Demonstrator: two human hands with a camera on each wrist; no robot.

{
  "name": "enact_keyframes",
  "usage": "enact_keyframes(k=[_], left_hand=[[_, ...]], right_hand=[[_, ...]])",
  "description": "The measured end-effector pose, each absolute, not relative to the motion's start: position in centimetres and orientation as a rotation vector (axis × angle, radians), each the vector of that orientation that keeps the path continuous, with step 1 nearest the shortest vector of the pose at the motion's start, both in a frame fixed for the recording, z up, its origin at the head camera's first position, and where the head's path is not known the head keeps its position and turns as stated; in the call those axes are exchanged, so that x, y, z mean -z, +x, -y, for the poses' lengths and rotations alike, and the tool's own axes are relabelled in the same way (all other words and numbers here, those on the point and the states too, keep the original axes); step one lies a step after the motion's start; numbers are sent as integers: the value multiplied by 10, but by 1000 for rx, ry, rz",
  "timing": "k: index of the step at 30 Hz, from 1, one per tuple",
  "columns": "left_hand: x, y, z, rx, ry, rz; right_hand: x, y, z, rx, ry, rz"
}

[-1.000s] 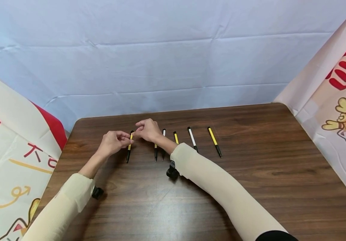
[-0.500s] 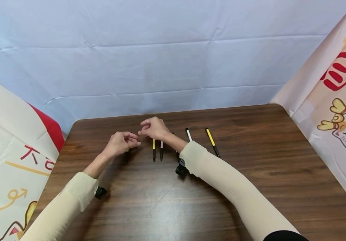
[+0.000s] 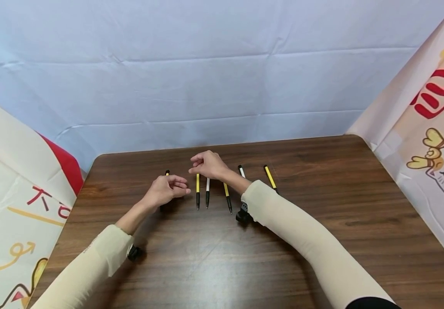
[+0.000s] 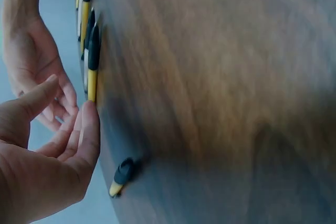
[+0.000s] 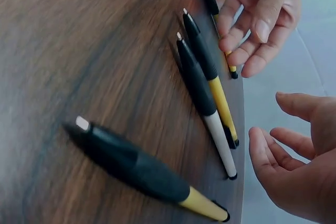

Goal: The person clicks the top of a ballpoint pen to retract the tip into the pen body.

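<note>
My left hand (image 3: 165, 189) hovers over the leftmost yellow pen (image 3: 167, 172) with bent, relaxed fingers and nothing in them; it hides most of that pen in the head view. Just right of it, my right hand (image 3: 209, 165) is held above the upper ends of a yellow pen (image 3: 197, 185) and a white pen (image 3: 207, 193). The right wrist view shows its thumb and fingers (image 5: 260, 153) apart, holding nothing. Another yellow pen (image 3: 227, 197) lies below the right wrist. All the pens have black grips, tips toward the person.
Farther right lie a white pen (image 3: 242, 171), partly behind the right sleeve, and a yellow pen (image 3: 270, 177). The brown wooden table (image 3: 214, 266) ends at a pale cloth backdrop (image 3: 222, 86). Printed cloths hang at both sides.
Both hands have moved right, away from the leftmost yellow pen they were both at; the right hand leads. The yellow pen under the right wrist has come more into view.
</note>
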State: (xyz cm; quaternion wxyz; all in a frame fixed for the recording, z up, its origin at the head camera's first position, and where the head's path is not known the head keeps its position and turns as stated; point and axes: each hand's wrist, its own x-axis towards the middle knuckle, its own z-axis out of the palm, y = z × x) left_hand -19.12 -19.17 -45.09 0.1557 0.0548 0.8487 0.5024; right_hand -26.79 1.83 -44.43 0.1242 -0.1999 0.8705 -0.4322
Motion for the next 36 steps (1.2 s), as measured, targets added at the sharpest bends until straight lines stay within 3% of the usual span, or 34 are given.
enact_keyframes(k=[36], left_hand=[[464,-193,161,-1316,112,-2630]], right_hand=[[457,-288,-30,902,-807,-2592]])
